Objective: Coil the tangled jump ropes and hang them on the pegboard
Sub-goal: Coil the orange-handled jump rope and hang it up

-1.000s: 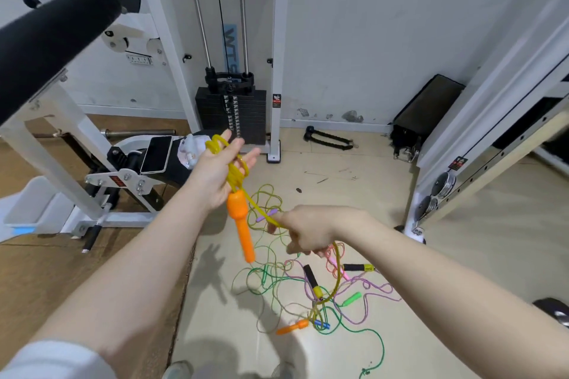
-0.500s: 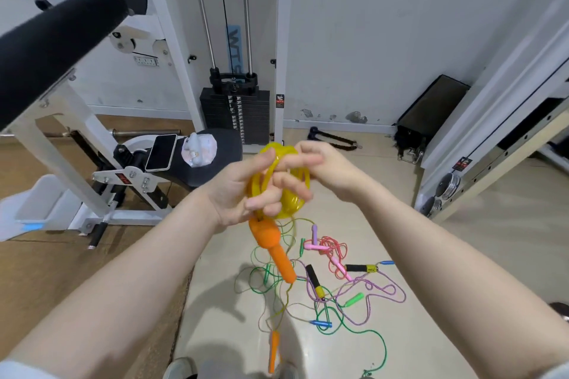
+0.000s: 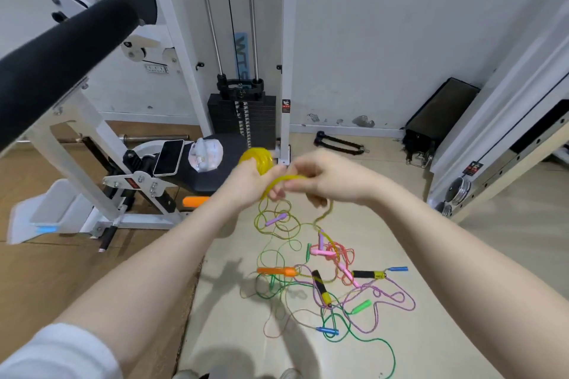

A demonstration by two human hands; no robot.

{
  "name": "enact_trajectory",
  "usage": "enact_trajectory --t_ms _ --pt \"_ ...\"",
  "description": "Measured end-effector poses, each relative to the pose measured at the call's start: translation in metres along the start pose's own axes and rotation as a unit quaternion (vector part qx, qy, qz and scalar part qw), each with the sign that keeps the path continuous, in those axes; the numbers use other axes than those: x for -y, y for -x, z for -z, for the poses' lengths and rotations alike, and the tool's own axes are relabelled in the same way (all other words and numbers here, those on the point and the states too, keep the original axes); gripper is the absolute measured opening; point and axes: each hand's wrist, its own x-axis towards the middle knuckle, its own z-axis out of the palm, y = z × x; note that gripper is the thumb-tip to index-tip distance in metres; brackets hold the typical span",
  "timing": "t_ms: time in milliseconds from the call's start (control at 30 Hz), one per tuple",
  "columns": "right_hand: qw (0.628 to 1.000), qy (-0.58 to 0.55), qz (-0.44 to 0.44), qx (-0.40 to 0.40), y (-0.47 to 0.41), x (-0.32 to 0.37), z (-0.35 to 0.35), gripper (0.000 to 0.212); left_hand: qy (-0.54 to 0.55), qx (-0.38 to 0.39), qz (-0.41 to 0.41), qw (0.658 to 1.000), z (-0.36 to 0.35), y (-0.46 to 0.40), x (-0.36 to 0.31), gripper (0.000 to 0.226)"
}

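Pale flooring is seen at the middle and right, with wooden boards at the left, and a white wall closes the far side at 12 o'clock. A weight stack is set against that wall, and a black padded bar crosses the view at 10 o'clock. A phone is laid on a dark seat at 9 o'clock of the hands.

Both forearms are stretched forward and meet near the centre of the view. The left hand is curled round a coil of yellow rope, which shows above the knuckles. The right hand is held just beside it, with thumb and fingers pinched on a strand of the same rope that is arched between the two hands. From the right hand the strand is let down at 6 o'clock to the floor.

One orange handle is seen at 8 o'clock of the left hand, partly hidden by the forearm. The tangled jump ropes are spread on the floor at 5 o'clock of the hands: green, pink, purple and yellow cords, with another orange handle among them.
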Motion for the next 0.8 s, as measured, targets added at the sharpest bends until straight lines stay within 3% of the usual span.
enact_trajectory --t_ms 100,167,300,400,500,567,633,700,800 --pt "0.989 -0.101 0.037 -0.101 -0.003 -0.003 0.019 0.021 0.118 0.224 0.114 0.961 -0.002 0.011 -0.013 0.076" --pt "0.970 -0.208 0.035 -0.122 -0.005 -0.015 0.024 0.025 0.179 0.335 0.119 0.917 0.003 0.011 -0.016 0.103" --pt "0.955 -0.258 0.011 -0.146 -0.011 -0.036 0.014 0.025 0.329 0.451 0.019 0.830 0.012 0.011 -0.030 0.099" --pt "0.962 -0.252 -0.078 -0.067 -0.011 -0.043 -0.003 0.025 0.444 0.395 -0.025 0.804 0.019 0.005 -0.038 0.081" --pt "0.974 -0.143 -0.161 0.064 -0.003 -0.049 -0.019 0.028 0.514 0.202 -0.041 0.833 0.030 -0.002 -0.044 0.070" --pt "0.968 -0.113 -0.197 0.107 0.003 -0.052 -0.026 0.030 0.527 0.060 -0.025 0.848 0.036 -0.011 -0.041 0.060" --pt "0.968 -0.106 -0.188 0.129 0.008 -0.048 -0.026 0.036 0.490 -0.036 0.008 0.871 0.038 -0.018 -0.036 0.027" --pt "0.975 -0.084 -0.151 0.140 0.009 -0.037 -0.021 0.038 0.414 -0.054 0.023 0.908 0.032 -0.018 -0.030 0.005" --pt "0.992 -0.063 -0.075 0.075 0.002 -0.017 -0.012 0.024 0.221 -0.007 0.006 0.975 0.013 -0.008 -0.019 0.003"
